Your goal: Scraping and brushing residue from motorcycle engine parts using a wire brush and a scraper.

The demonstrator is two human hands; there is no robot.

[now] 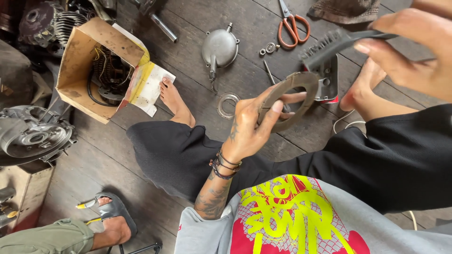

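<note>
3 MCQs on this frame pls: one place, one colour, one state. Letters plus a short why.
1. Where do the scissors lie?
A. on the plank floor, at the top of the view
B. inside the cardboard box
C. in the left hand

2. What colour are the scissor handles?
A. blue
B. orange
C. green

3. How is the ring-shaped friction disc held?
A. lying flat on the floor
B. hanging on a hook
C. gripped in the left hand, off the floor

Answers:
1 A, they rest on the floor planks.
2 B, both loops are orange.
3 C, the fingers wrap its rim while the right hand holds a brush at it.
</note>
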